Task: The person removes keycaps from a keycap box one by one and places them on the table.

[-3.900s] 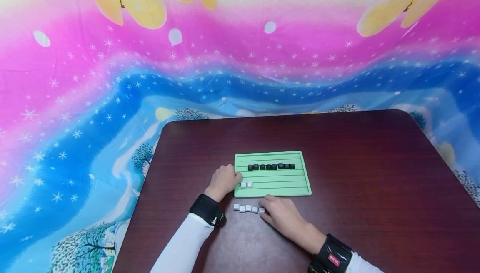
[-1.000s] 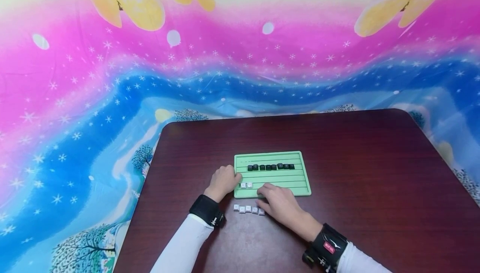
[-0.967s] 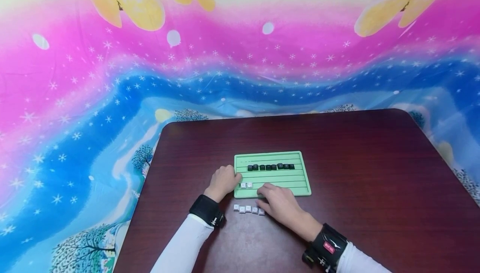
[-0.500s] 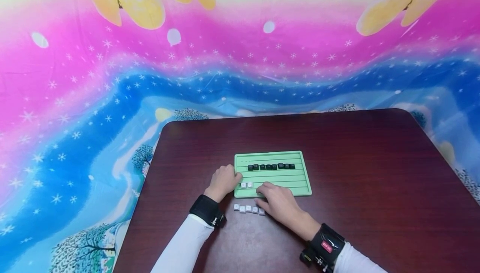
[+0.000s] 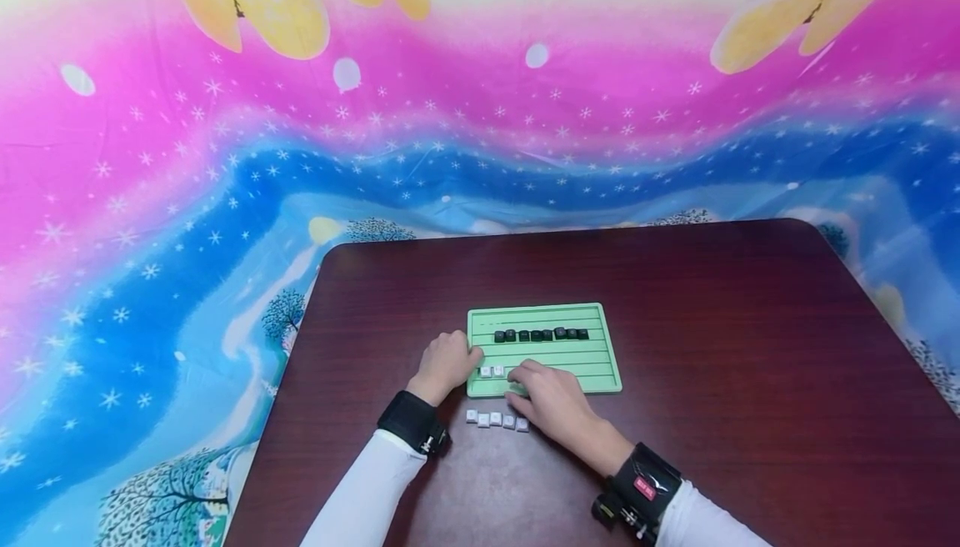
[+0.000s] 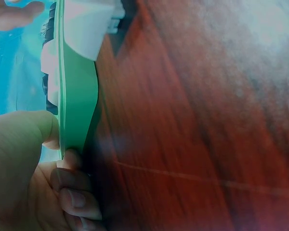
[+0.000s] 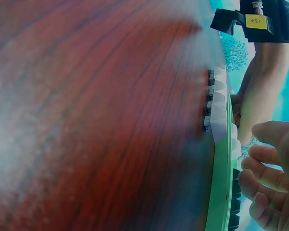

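My left hand [image 5: 446, 362] grips the left edge of a light green ridged tray [image 5: 577, 357]; in the left wrist view its thumb [image 6: 45, 126] lies over the rim, with the fingers beneath. On the tray are a row of black keycaps [image 5: 536, 336] and two white keycaps [image 5: 498, 371] near the front left. My right hand [image 5: 557, 403] hovers over the tray's front part, just right of that white pair. In the right wrist view its loosely bent fingers [image 7: 267, 175] and thumb stand apart, with nothing seen between them.
Several more white keycaps [image 5: 496, 419] sit in an uneven row on the dark wooden table [image 5: 712, 347], just in front of the tray. Behind the table hangs a colourful printed cloth [image 5: 480, 113]. Each wrist wears a black camera band [image 5: 411, 424].
My right hand has left the right end of the loose white row and moved forward over the tray, then slightly left toward the two white keycaps. The left hand and the keycaps stay put.
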